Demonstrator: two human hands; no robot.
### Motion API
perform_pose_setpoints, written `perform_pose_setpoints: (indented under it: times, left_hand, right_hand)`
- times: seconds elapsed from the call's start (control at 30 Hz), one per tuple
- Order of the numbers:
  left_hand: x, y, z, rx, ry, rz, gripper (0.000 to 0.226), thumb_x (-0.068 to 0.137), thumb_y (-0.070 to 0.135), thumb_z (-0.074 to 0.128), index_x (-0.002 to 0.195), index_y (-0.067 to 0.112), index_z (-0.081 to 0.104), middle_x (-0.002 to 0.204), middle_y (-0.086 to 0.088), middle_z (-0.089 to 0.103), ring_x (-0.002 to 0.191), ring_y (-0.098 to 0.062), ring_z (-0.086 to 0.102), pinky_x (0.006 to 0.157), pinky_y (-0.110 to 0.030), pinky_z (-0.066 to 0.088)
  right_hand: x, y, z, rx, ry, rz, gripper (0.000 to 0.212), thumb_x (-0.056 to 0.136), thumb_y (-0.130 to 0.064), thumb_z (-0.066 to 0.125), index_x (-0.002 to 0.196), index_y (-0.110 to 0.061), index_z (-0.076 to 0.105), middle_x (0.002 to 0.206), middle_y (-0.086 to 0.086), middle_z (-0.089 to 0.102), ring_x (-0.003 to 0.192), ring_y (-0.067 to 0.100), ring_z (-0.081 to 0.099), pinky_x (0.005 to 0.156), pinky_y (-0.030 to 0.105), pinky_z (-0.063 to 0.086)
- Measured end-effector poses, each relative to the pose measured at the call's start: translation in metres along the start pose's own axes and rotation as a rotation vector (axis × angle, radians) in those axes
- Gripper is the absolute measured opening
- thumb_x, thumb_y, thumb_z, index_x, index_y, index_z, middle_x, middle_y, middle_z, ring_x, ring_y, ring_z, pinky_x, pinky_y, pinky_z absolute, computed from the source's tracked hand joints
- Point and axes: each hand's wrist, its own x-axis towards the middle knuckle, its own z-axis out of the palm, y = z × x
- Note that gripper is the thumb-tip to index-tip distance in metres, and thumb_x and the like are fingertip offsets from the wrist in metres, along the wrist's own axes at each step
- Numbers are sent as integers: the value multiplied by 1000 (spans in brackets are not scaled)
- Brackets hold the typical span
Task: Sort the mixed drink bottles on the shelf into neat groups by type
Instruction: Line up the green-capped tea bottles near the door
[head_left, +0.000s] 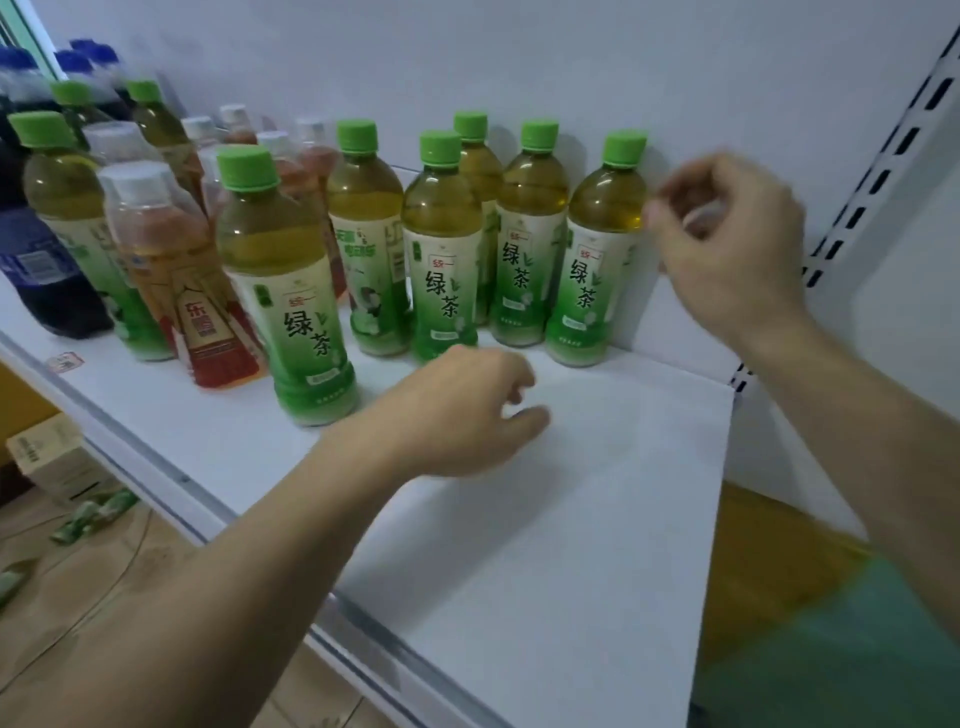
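The left hand (462, 410) hovered loosely curled and empty over the bare shelf (571, 493), the right hand (727, 244) likewise empty at two o'clock. The nearest green tea bottle (285, 291) at ten o'clock probably belonged beside the grouped green teas (524, 234); gripping its body low would keep neighbours upright.

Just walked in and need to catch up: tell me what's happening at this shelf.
A person is sorting drinks on a white metal shelf. Both hands are empty: the left hand hovers low before the green-capped green tea bottles, and the right hand is loosely curled beside the rightmost green tea bottle. Several green teas already stand grouped at the right; white-capped reddish tea bottles and blue-capped dark cola bottles remain mixed at the left.
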Motion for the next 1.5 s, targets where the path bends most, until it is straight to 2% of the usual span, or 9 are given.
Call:
perform_pose_setpoints:
  times: [0.07, 0.17, 0.37, 0.6, 0.77, 0.9, 1.07, 1.23, 1.5]
  left_hand:
    - [43, 22, 12, -91, 32, -77, 49, 97, 48, 57, 129, 11, 57, 126, -4, 64, 106, -23, 63, 88, -37, 53]
    - [85, 36, 29, -251, 123, -231, 48, 95, 44, 62, 126, 10, 51, 123, -10, 62, 106, -29, 60, 82, -36, 50]
    - [94, 30, 58, -175, 360, -218, 53, 93, 50, 64, 120, 7, 47, 115, -17, 65, 103, -37, 63, 79, -45, 53]
    - [100, 32, 64, -169, 411, -159, 45, 90, 47, 71, 114, 10, 59, 110, -9, 69, 98, -29, 65, 81, -46, 56]
    - [103, 32, 66, -140, 438, -139, 41, 92, 44, 69, 111, 10, 55, 108, -11, 64, 97, -32, 61, 79, -45, 54]
    - [103, 32, 67, -89, 437, -121, 38, 94, 44, 65, 109, 11, 52, 105, -12, 65, 94, -33, 62, 69, -40, 47]
    - [101, 31, 64, -90, 427, -129, 41, 93, 49, 64, 112, 13, 56, 103, -8, 68, 90, -30, 64, 73, -44, 56]
    - [95, 26, 60, -131, 407, -138, 48, 91, 54, 65, 115, 12, 61, 100, -5, 71, 89, -27, 67, 75, -45, 59]
    - [89, 1, 47, -147, 481, -238, 36, 91, 33, 59, 64, 9, 58, 59, -8, 59, 55, -28, 59, 52, -30, 41]
  right_hand:
    - [31, -4, 0, -70, 21, -70, 23, 91, -39, 67, 102, -19, 68, 81, -9, 66, 65, 2, 59, 67, 17, 48]
    - [60, -8, 9, -265, -175, -194, 38, 92, -50, 63, 112, -18, 70, 95, 0, 72, 82, 13, 61, 79, 29, 51]
    - [75, -4, 7, -329, -286, -316, 42, 94, -51, 65, 118, -17, 71, 98, -2, 66, 89, 14, 54, 79, 27, 43]
    - [78, 4, -13, -373, -324, -339, 40, 94, -49, 65, 116, -16, 72, 108, 8, 70, 90, 17, 53, 82, 27, 40]
    - [79, 4, -16, -374, -344, -332, 40, 94, -50, 65, 116, -17, 70, 101, 0, 61, 93, 19, 55, 80, 28, 42]
    - [86, -1, -17, -527, -390, -360, 45, 95, -53, 62, 117, -15, 68, 114, 10, 68, 105, 29, 60, 84, 37, 48]
    - [99, -37, 0, -585, -296, -489, 57, 97, -65, 48, 128, -19, 61, 112, 5, 69, 99, 28, 64, 76, 37, 43]
    - [109, -58, 54, -728, -522, -566, 50, 99, -59, 51, 130, -21, 59, 118, 9, 66, 101, 32, 61, 72, 38, 39]
    - [118, -51, 51, -777, -549, -562, 39, 100, -48, 58, 125, -20, 64, 116, 11, 66, 92, 30, 59, 66, 37, 40]
